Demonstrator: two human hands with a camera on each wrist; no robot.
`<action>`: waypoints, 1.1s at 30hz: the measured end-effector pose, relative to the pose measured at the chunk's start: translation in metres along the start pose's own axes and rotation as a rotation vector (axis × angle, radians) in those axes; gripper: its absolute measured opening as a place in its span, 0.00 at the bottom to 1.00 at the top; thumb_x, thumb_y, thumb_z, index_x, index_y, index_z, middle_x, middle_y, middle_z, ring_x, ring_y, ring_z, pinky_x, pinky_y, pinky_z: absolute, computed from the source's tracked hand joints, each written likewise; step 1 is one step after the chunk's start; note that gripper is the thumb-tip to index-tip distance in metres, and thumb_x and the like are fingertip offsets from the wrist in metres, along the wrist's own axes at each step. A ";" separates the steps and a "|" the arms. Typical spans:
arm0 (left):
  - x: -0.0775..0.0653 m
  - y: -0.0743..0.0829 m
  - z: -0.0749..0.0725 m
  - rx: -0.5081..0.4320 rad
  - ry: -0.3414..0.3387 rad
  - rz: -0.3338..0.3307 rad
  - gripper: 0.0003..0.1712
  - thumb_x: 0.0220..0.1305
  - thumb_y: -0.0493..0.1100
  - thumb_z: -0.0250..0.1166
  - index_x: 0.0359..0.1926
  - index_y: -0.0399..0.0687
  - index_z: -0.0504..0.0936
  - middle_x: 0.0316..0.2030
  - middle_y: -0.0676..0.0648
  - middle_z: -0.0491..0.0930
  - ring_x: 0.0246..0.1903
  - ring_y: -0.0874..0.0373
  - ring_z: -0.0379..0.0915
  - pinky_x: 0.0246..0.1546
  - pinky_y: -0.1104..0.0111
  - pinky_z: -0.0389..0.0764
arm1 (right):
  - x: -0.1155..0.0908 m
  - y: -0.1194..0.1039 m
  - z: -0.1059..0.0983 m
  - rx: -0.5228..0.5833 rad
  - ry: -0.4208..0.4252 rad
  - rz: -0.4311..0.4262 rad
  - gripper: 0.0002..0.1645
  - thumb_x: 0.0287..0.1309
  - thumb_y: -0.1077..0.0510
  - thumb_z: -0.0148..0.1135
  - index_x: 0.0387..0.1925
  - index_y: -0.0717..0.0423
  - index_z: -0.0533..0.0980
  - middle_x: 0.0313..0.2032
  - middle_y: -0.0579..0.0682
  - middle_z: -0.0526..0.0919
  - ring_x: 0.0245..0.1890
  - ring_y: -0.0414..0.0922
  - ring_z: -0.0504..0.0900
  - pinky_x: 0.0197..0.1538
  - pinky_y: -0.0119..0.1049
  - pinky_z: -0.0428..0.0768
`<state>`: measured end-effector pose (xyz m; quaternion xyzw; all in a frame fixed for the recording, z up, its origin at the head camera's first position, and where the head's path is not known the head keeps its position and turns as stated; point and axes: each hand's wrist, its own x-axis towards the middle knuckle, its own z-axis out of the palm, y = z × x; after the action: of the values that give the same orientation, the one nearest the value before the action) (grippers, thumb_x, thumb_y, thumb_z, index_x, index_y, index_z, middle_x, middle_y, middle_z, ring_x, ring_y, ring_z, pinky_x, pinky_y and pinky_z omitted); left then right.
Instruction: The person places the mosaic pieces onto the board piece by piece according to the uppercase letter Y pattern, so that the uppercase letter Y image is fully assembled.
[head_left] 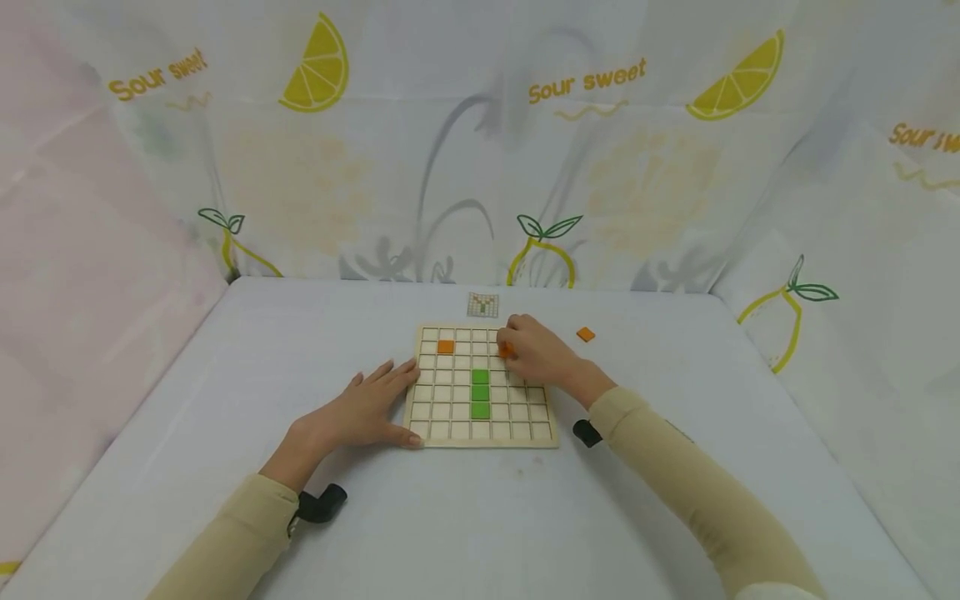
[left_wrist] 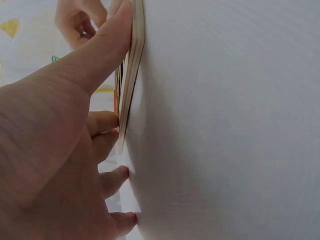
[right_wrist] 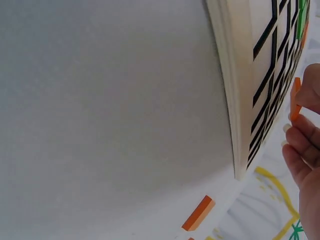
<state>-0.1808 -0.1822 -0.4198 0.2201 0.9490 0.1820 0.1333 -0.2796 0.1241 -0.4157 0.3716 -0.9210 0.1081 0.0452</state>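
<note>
A square wooden grid board (head_left: 442, 432) lies on the white table. Its cells hold a column of green tiles (head_left: 480, 393) and, at the upper left, one orange tile (head_left: 446, 347). My left hand (head_left: 360, 412) rests along the board's left side, fingers spread, the thumb at its near corner. In the left wrist view, that thumb lies against the board's layered edge (left_wrist: 134, 60). Over the upper right cells, my right hand (head_left: 542, 350) pinches another orange tile (right_wrist: 296, 97) between thumb and fingers. The cells beneath this hand are partly hidden.
A loose orange tile (head_left: 586, 334) lies on the table right of the board. Behind the board is a small card (head_left: 483, 305) printed with a coloured grid pattern. Lemon-printed cloth (head_left: 457, 167) hangs along the back and sides of the table.
</note>
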 end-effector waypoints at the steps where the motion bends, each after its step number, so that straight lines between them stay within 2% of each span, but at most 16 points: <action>1: 0.000 0.001 -0.001 0.001 0.003 0.004 0.65 0.48 0.70 0.72 0.78 0.47 0.53 0.80 0.47 0.47 0.78 0.37 0.38 0.70 0.30 0.44 | 0.001 -0.001 0.000 -0.001 0.001 -0.006 0.07 0.56 0.66 0.61 0.36 0.52 0.79 0.34 0.47 0.74 0.36 0.45 0.69 0.40 0.35 0.71; 5: 0.001 0.003 -0.002 -0.001 0.006 0.010 0.64 0.49 0.69 0.73 0.77 0.45 0.54 0.79 0.45 0.48 0.78 0.36 0.39 0.71 0.31 0.45 | 0.007 -0.006 0.000 -0.008 -0.001 -0.018 0.07 0.56 0.65 0.60 0.36 0.53 0.79 0.34 0.48 0.75 0.36 0.45 0.69 0.40 0.35 0.71; 12: 0.003 0.002 0.000 -0.005 0.000 0.013 0.65 0.48 0.67 0.74 0.77 0.42 0.54 0.79 0.44 0.48 0.78 0.36 0.39 0.75 0.41 0.50 | 0.010 -0.013 0.001 0.010 -0.019 -0.002 0.06 0.59 0.64 0.61 0.36 0.52 0.80 0.35 0.48 0.75 0.35 0.45 0.68 0.41 0.35 0.71; 20: 0.006 -0.003 0.002 -0.012 -0.005 -0.007 0.66 0.46 0.69 0.74 0.78 0.44 0.53 0.80 0.46 0.47 0.78 0.37 0.37 0.74 0.41 0.55 | 0.014 -0.020 0.006 0.037 -0.019 -0.003 0.10 0.56 0.67 0.57 0.35 0.51 0.80 0.34 0.47 0.76 0.35 0.44 0.69 0.39 0.33 0.70; 33: 0.006 0.000 0.000 -0.028 -0.009 0.004 0.65 0.48 0.68 0.74 0.77 0.41 0.53 0.79 0.43 0.48 0.78 0.34 0.38 0.73 0.40 0.54 | 0.022 -0.031 0.007 0.030 -0.005 -0.051 0.04 0.61 0.63 0.61 0.33 0.51 0.79 0.33 0.48 0.75 0.35 0.43 0.69 0.40 0.34 0.71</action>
<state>-0.1858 -0.1792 -0.4208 0.2208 0.9454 0.1945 0.1402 -0.2742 0.0855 -0.4141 0.3959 -0.9096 0.1200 0.0399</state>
